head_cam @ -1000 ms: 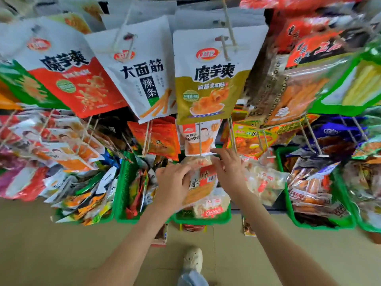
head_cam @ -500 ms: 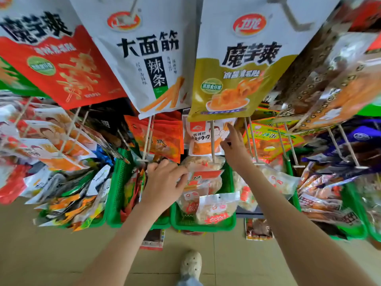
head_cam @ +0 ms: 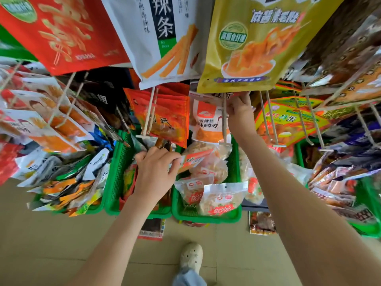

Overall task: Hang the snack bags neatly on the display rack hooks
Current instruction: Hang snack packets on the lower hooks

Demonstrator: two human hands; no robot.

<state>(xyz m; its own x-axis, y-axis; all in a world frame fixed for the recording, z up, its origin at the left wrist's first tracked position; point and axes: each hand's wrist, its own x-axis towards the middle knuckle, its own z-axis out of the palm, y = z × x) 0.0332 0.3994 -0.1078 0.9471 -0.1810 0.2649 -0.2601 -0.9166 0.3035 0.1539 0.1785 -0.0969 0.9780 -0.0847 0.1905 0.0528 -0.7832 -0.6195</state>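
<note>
Left hand (head_cam: 156, 172): fingers clamped on clear orange-labelled snack bag (head_cam: 195, 159) above green plastic basket (head_cam: 206, 219). Right hand (head_cam: 240, 109) positioned beside thin wire rack hook (head_cam: 224, 124); finger state cannot be determined.

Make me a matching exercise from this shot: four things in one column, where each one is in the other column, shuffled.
1 left hand
2 right hand
3 white shoe
4 mustard-yellow bag

A hanging overhead, at the top of the view
B on the floor tiles
C pinching a small snack bag above a green basket
D reaching up just under the mustard-yellow bag

Pairs: 1-C, 2-D, 3-B, 4-A
</note>
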